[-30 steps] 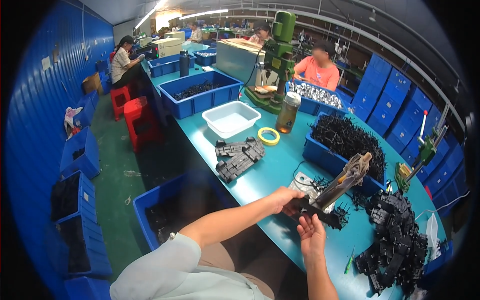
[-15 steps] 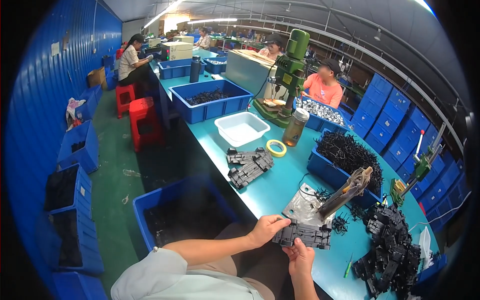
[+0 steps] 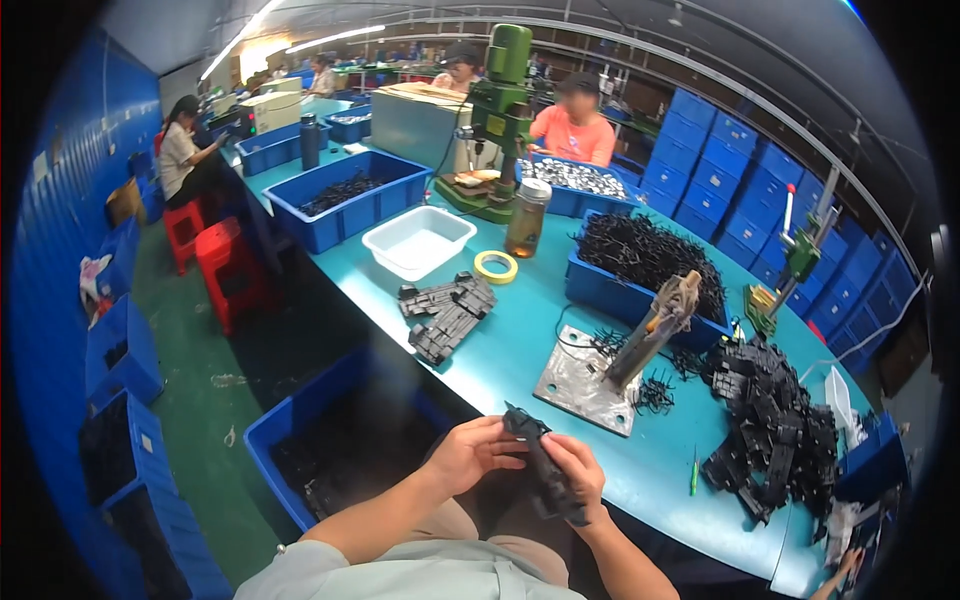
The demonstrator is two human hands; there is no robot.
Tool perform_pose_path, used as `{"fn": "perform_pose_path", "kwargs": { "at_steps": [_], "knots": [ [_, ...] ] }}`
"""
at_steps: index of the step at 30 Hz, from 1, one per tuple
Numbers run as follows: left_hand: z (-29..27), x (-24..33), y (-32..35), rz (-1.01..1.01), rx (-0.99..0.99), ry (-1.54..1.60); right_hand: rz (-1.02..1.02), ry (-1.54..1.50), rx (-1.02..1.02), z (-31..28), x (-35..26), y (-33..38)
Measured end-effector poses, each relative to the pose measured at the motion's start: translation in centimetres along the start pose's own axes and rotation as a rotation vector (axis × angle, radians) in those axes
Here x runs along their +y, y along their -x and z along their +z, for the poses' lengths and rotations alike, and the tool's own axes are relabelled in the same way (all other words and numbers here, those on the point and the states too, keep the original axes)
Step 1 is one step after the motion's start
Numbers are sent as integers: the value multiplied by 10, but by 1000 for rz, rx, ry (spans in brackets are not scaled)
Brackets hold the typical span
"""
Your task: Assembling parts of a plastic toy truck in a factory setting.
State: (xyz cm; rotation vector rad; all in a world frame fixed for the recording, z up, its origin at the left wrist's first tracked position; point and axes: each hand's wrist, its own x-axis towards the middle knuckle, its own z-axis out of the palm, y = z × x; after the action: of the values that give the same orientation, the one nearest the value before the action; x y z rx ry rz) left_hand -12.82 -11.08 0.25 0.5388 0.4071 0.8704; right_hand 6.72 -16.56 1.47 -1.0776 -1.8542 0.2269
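1. Both hands have come back from the table [image 3: 560, 345] edge since half a second ago, and the black plastic part [image 3: 543, 470] has lifted off the surface; it is now over the lap, just in front of the table edge and above the gap beside the blue floor bin [image 3: 300, 430].
2. Risk, as I judge it: held out past the edge, the long part could slip and drop to the floor or into that bin if either pinch loosens.
3. Left hand [image 3: 470, 455] comes in from the lower left, its fingers closed on the part's upper end.
4. Right hand [image 3: 578, 475] cups the lower length, fingers curled shut round it.
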Motion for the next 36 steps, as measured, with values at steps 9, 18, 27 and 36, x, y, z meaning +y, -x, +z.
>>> {"fn": "perform_pose_path", "kwargs": {
  "at_steps": [9,18,27,36],
  "knots": [
    [-20,-23,-9,-34,308,106,-134,-15,-72,22,-2,22],
    [1,-46,4,142,329,44,702,-542,145,26,-1,20],
    [3,-61,21,29,328,93,991,-876,127,28,1,36],
    [3,-70,19,-3,384,52,1037,-989,221,25,-6,37]
  ]
}}
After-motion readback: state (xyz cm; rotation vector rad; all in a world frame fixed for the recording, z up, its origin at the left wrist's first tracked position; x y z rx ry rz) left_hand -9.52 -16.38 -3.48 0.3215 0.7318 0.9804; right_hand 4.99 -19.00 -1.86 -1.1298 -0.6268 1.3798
